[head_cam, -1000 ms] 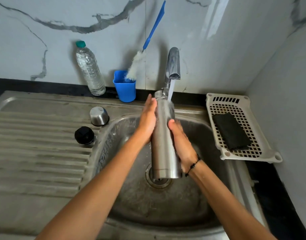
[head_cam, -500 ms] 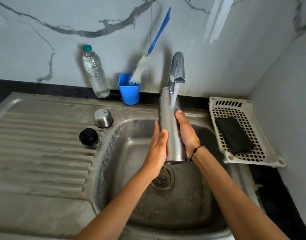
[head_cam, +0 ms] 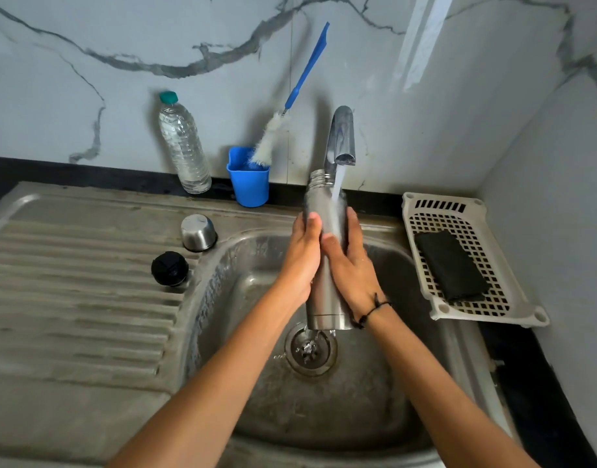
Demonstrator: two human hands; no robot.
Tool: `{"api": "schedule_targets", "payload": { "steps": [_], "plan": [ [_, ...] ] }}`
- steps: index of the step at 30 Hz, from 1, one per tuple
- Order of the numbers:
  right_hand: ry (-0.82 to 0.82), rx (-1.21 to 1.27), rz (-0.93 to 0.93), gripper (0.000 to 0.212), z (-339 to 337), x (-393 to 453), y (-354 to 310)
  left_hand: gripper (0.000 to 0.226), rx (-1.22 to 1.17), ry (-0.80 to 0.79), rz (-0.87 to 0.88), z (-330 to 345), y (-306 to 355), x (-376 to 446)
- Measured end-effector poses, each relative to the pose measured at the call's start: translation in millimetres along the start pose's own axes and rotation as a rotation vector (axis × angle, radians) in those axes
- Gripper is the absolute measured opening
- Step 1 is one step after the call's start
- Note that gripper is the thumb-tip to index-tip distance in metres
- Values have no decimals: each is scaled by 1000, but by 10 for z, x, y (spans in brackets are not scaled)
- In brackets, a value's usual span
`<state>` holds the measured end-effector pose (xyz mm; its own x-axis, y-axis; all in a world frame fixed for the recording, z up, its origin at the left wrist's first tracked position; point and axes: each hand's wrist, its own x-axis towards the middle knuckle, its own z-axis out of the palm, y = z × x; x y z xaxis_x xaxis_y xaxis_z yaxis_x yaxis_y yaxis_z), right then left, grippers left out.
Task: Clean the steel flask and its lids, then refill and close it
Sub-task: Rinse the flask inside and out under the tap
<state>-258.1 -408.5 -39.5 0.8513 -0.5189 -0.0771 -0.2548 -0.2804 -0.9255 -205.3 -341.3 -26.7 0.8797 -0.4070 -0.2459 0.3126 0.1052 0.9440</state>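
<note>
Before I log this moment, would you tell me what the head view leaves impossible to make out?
- Inside of the open-necked steel flask: hidden by its own wall; water level unknown.
- Flask's middle: covered by the left hand and right hand.
- Tap base of the chrome faucet: behind the flask.
- Contents of the blue plastic cup: masked by its rim and the white bottle brush.
</note>
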Motion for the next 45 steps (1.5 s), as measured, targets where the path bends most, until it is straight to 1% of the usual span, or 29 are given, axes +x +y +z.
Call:
{"api": "schedule_targets", "payload": {
  "steps": [2, 4, 5, 6, 9, 12, 14, 16, 18, 20, 22, 24, 25, 26, 28, 29, 31, 32, 33, 34, 36, 37, 39, 41, 42, 43, 45],
  "plan": [
    [-36, 162, 59, 59, -34, 92, -16, 55, 122, -61, 63, -36, -59, -43],
    [-31, 327, 99, 53, -67, 220, -7, 62, 330, -154, 163, -91, -160, -158],
    [-22, 387, 107, 49, -80, 271, -8, 63, 380, -191, 207, -116, -244, -228],
    [-9, 426, 109, 46, -86, 314, 3, 64, 368, -214, 219, -137, -326, -303],
    [-22, 422, 91, 47, -73, 299, 7, 64, 157, -169, 130, -165, -461, -418],
    [-81, 308, 48, 52, -22, 127, -9, 53, -16, -65, -31, -154, -321, -269],
    [-137, 261, 36, 52, 2, -31, 10, 49, -62, 27, -115, -174, -142, -104],
    [-183, 281, 43, 53, 6, -185, 60, 48, -87, 83, -181, -220, 24, 46],
    [-198, 290, 79, 55, -5, -287, 127, 47, -103, 74, -243, -244, 130, 129],
    [-201, 247, 124, 57, -8, -296, 138, 43, -85, 58, -252, -206, 154, 152],
    [-173, 132, 147, 61, 12, -219, 133, 42, -34, 88, -188, -140, 112, 185],
    [-135, 71, 143, 69, 30, -139, 121, 46, 46, 70, -79, -66, 94, 188],
    [-112, 99, 142, 68, 35, -103, 109, 48, 95, 49, -20, -44, 91, 191],
    [-84, 166, 152, 61, 30, -62, 87, 53, 142, 19, 25, -29, 73, 202],
    [-43, 348, 187, 45, 2, 33, 36, 62, 260, -82, 91, -33, 11, 182],
    [-23, 410, 202, 40, -23, 93, 6, 64, 337, -140, 127, -39, -44, 120],
    [16, 442, 214, 41, -68, 198, -25, 70, 412, -221, 184, -71, -211, -40],
    [24, 445, 213, 42, -83, 235, -26, 76, 373, -246, 191, -96, -308, -124],
    [32, 434, 204, 42, -89, 256, -29, 79, 287, -249, 167, -118, -366, -209],
    [35, 403, 183, 41, -90, 259, -41, 77, 183, -235, 123, -127, -404, -266],
    [21, 282, 136, 42, -58, 240, -63, 71, -16, -183, -34, -141, -368, -282],
    [-3, 229, 120, 45, -37, 204, -73, 71, -67, -152, -111, -148, -327, -250],
    [-59, 209, 117, 45, 9, 114, -81, 70, -87, -97, -169, -168, -204, -165],
    [-102, 259, 127, 34, 29, 0, -68, 65, -86, -62, -203, -212, -62, -45],
    [-117, 272, 127, 33, 33, -47, -60, 61, -89, -59, -228, -245, -9, 17],
    [-123, 278, 128, 35, 35, -76, -32, 55, -86, -64, -249, -265, 41, 57],
    [-117, 232, 132, 46, 36, -96, 15, 48, -54, -63, -265, -244, 72, 93]
  ]
}}
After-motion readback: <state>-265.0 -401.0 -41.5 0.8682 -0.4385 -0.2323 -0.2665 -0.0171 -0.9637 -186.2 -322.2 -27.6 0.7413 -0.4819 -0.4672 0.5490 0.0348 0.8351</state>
